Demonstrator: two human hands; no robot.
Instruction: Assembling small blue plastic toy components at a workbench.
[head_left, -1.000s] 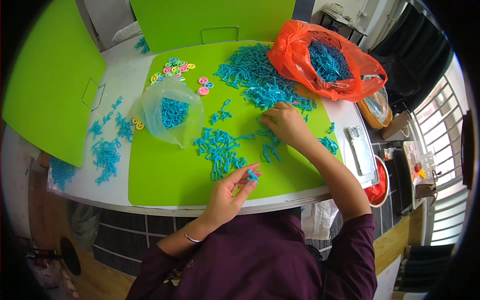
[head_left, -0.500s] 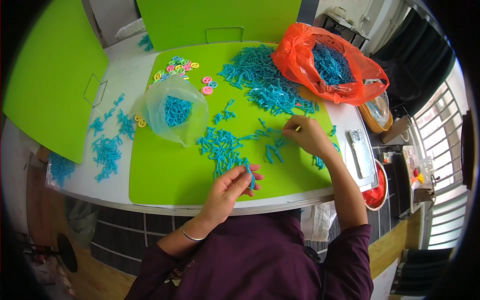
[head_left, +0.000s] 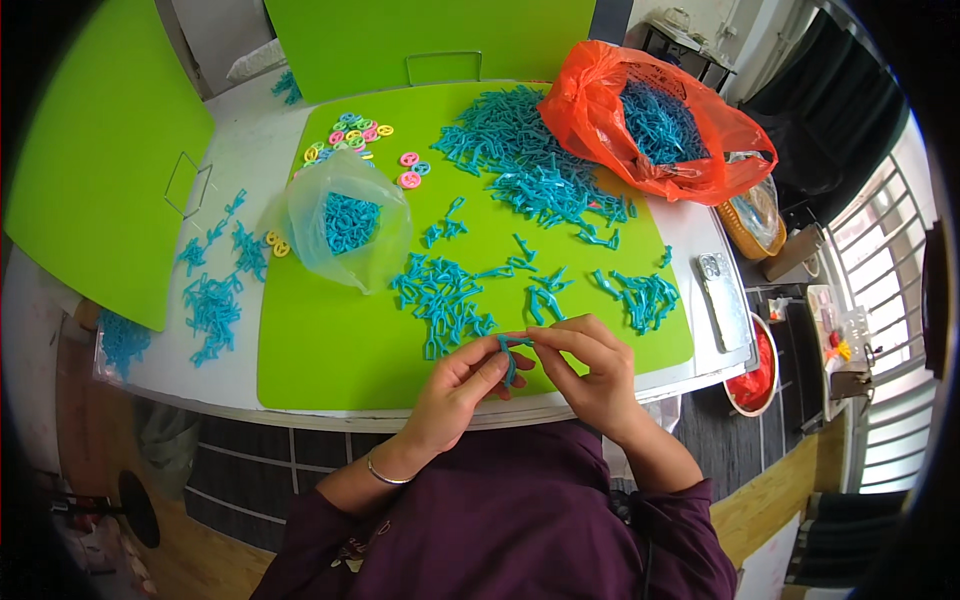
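Whereas the right hand (head_left: 597, 375) was over the scattered pieces half a second ago, we now find it beside the left hand (head_left: 455, 385) at the near edge of the green mat (head_left: 340, 370). We see the left thumb and fingers pinching a hanging blue plastic piece (head_left: 509, 373); the right fingertips appear to pinch the end of a crossing blue piece (head_left: 518, 341). We cannot tell whether the two are linked. We judge that reaching has given way to two-handed handling at one point. Beyond the hands, we note loose blue pieces (head_left: 440, 305) and, to the right, a small blue cluster (head_left: 648, 300), now uncovered. Farther off, we locate a translucent bag (head_left: 385, 255) of blue pieces, then a large blue heap (head_left: 510, 140) beside a red bag (head_left: 590, 105).
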